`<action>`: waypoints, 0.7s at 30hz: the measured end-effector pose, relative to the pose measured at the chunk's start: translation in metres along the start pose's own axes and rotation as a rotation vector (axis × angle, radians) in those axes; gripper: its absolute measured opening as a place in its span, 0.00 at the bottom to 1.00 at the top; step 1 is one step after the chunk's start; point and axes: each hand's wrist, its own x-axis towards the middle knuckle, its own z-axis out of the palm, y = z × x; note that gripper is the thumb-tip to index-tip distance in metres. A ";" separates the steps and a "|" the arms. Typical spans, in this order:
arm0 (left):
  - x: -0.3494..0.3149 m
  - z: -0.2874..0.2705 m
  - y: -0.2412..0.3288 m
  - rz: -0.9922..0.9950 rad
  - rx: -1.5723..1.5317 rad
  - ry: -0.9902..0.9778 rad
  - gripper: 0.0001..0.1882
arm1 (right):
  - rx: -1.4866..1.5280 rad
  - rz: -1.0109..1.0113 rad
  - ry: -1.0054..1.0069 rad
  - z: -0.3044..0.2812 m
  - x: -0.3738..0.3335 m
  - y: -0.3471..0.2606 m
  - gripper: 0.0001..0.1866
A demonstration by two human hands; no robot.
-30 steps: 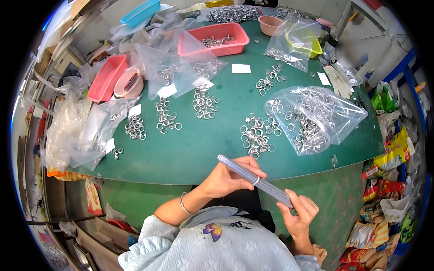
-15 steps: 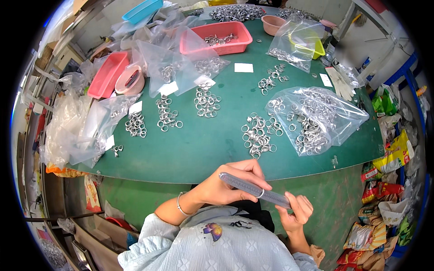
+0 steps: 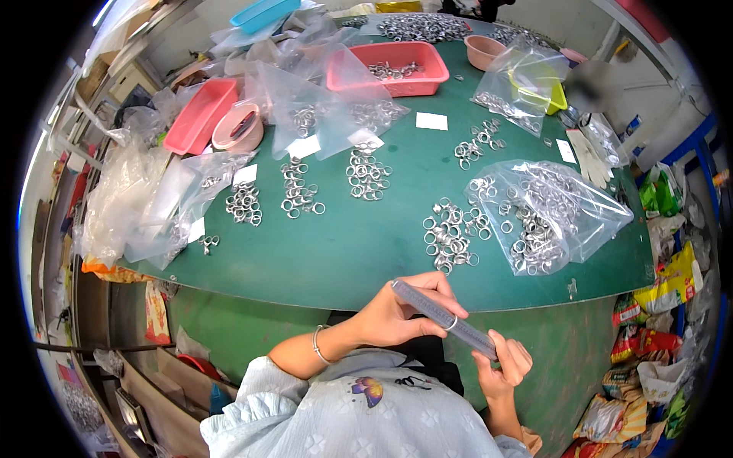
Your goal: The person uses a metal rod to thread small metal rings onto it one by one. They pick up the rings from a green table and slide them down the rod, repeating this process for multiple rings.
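A grey ring mandrel (image 3: 470, 336) with fine markings slants down to the right, held in front of my body near the table's front edge. One silver ring (image 3: 453, 324) is threaded around its middle. My left hand (image 3: 405, 311) grips the mandrel's upper end, its fingertips and thumb close to the ring. At the lower end, my right hand (image 3: 505, 365) pinches the mandrel between thumb and fingers. Just beyond my hands lies a loose pile of silver rings (image 3: 449, 238), beside a clear plastic bag (image 3: 588, 217) full of more rings.
Smaller ring piles (image 3: 369, 177) with white paper cards (image 3: 431, 121) are spread over the green table (image 3: 336, 244). A pink tray (image 3: 424, 79), a red tray (image 3: 200, 114), a round tub (image 3: 238, 130) and plastic bags stand farther back. Bagged goods (image 3: 664, 290) line the right side.
The view has shifted slightly, moving the table's contents rightward in the picture. The mandrel slopes a little more steeply, still held by both hands with the ring on it. Something dark appears at the far edge.
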 end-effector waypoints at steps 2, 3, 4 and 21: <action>-0.003 0.003 -0.007 -0.009 -0.095 0.080 0.15 | -0.018 0.045 -0.030 0.002 0.000 -0.003 0.17; -0.005 0.002 -0.010 -0.013 -0.143 0.121 0.15 | -0.026 0.067 -0.045 0.002 -0.001 -0.003 0.17; -0.006 -0.003 -0.014 0.053 0.005 0.199 0.13 | -0.057 0.085 -0.044 0.002 -0.004 -0.001 0.17; 0.038 -0.187 -0.090 -0.138 1.198 0.660 0.15 | 0.227 0.616 -0.025 0.007 -0.025 0.021 0.13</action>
